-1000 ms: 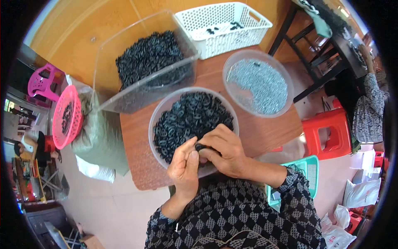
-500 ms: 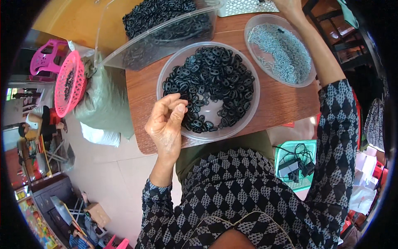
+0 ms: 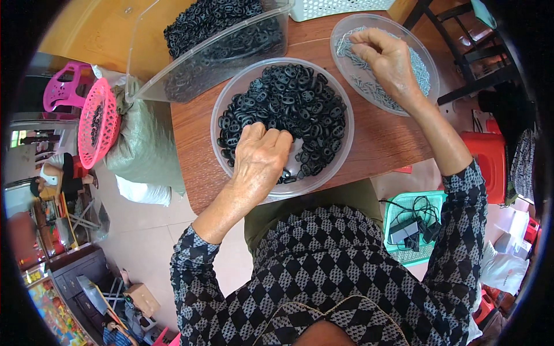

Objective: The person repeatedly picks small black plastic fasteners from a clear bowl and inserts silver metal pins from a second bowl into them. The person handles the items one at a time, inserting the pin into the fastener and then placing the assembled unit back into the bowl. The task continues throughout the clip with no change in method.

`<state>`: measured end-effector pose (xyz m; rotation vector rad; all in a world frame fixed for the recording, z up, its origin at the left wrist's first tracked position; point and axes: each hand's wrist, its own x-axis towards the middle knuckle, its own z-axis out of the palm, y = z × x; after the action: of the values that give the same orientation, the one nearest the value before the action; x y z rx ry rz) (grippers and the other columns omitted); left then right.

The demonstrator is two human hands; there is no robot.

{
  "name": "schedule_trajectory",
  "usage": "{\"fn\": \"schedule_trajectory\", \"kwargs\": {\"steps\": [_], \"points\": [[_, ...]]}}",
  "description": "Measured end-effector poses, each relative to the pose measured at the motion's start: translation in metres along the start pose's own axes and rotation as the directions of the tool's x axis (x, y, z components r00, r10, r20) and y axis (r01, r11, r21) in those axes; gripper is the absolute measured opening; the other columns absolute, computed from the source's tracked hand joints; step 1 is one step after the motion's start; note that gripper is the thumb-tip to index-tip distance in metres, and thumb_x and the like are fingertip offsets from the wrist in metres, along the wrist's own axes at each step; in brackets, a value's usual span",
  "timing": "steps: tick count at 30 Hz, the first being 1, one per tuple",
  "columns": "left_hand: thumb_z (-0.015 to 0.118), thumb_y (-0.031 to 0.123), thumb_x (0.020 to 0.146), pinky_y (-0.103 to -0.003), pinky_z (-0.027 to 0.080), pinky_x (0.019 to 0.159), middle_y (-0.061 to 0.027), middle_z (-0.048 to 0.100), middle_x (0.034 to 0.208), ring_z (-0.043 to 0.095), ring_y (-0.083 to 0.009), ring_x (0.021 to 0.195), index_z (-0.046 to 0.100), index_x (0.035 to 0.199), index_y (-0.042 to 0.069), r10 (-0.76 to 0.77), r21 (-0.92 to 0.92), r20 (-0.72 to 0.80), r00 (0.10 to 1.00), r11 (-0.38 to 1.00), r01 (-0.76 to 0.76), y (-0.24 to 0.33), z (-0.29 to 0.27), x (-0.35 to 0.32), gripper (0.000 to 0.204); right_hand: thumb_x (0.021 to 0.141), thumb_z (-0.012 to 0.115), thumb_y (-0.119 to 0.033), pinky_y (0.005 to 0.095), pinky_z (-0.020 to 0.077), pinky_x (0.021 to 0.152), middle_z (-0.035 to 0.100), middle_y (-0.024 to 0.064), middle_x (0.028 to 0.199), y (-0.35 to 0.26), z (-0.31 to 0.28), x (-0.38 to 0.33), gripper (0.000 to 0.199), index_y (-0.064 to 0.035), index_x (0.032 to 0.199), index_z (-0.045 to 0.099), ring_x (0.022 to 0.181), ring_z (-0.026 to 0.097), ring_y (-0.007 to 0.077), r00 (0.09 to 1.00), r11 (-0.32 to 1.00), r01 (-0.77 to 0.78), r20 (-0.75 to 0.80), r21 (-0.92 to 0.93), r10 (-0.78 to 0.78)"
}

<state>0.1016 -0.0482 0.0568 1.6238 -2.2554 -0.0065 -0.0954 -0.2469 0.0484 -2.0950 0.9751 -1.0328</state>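
A clear round bowl (image 3: 222, 98) on the small wooden table (image 3: 190, 124) is heaped with black plastic rings (image 3: 294, 104). My left hand (image 3: 258, 158) rests inside its near side, fingers curled down onto the rings. To the right, a second clear bowl (image 3: 424, 55) holds small grey metal pieces (image 3: 375, 92). My right hand (image 3: 385, 60) is over that bowl, fingertips pinched together at the pieces; what it holds is too small to make out.
A tilted clear bin (image 3: 196, 66) of more black rings stands behind the bowls, with a white basket (image 3: 340, 8) further back. A pink basket (image 3: 95, 124) sits on a grey sack (image 3: 144, 147) at the left. A green crate (image 3: 415, 222) and red stool (image 3: 490, 155) stand at the right.
My right hand has come down from the far edge into the bowl of metal pieces. My left hand has moved from the bowl's left rim in over the black rings.
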Motion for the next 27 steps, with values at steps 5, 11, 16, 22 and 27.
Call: {"fn": "schedule_trajectory", "kwargs": {"steps": [5, 11, 16, 22, 27], "points": [[0.059, 0.003, 0.064, -0.034, 0.039, 0.063, -0.0066, 0.046, 0.064, 0.046, -0.0225, 0.065, 0.054, 0.072, 0.004, 0.105, 0.033, 0.046, 0.993, 0.994, -0.107, 0.001, 0.003, 0.006, 0.009, 0.079, 0.063, -0.010, 0.0324, 0.0493, 0.069, 0.066, 0.0154, 0.083, -0.006, -0.005, -0.015, 0.016, 0.0015, 0.091, 0.064, 0.078, 0.065, 0.0242, 1.000, 0.999, -0.009, 0.017, 0.038, 0.008], [0.063, -0.006, 0.069, -0.029, 0.044, 0.062, -0.0053, 0.057, 0.074, 0.053, -0.0176, 0.068, 0.059, 0.087, -0.001, -0.118, -0.329, -0.001, 0.993, 0.938, 0.111, 0.003, -0.005, 0.002, 0.020, 0.079, 0.063, -0.007, 0.0295, 0.0481, 0.067, 0.066, 0.0120, 0.082, -0.026, -0.020, -0.038, 0.015, 0.0026, 0.091, 0.065, 0.075, 0.061, 0.0183, 0.991, 0.986, -0.114, 0.077, 0.122, 0.105], [0.065, -0.001, 0.079, -0.021, 0.044, 0.065, -0.0012, 0.059, 0.078, 0.053, -0.0062, 0.073, 0.062, 0.095, -0.001, -0.561, -0.798, 0.218, 0.799, 0.368, 0.476, 0.017, -0.015, 0.003, 0.016, 0.079, 0.063, -0.005, 0.0285, 0.0474, 0.069, 0.064, 0.0114, 0.083, -0.050, -0.012, -0.065, 0.014, 0.0017, 0.091, 0.066, 0.078, 0.060, 0.0177, 0.962, 0.943, -0.221, 0.213, 0.249, 0.169], [0.064, -0.002, 0.078, -0.021, 0.041, 0.064, -0.0010, 0.053, 0.078, 0.048, -0.0072, 0.070, 0.064, 0.091, -0.002, -0.594, -0.834, 0.246, 0.766, 0.272, 0.479, 0.027, -0.019, 0.006, 0.014, 0.077, 0.064, -0.004, 0.0282, 0.0452, 0.066, 0.061, 0.0082, 0.077, -0.073, 0.013, -0.085, 0.010, -0.0006, 0.087, 0.065, 0.075, 0.058, 0.0182, 0.966, 0.924, -0.124, 0.257, 0.362, 0.029], [0.063, -0.004, 0.078, -0.020, 0.042, 0.065, -0.0015, 0.056, 0.080, 0.049, -0.0073, 0.072, 0.064, 0.091, -0.001, -0.611, -0.868, 0.119, 0.783, 0.318, 0.381, 0.038, -0.012, 0.001, 0.014, 0.076, 0.064, -0.003, 0.0329, 0.0412, 0.057, 0.057, 0.0073, 0.069, -0.084, 0.040, -0.100, 0.004, -0.0026, 0.079, 0.061, 0.064, 0.052, 0.0237, 0.984, 0.917, 0.048, 0.140, 0.397, -0.112]]}}
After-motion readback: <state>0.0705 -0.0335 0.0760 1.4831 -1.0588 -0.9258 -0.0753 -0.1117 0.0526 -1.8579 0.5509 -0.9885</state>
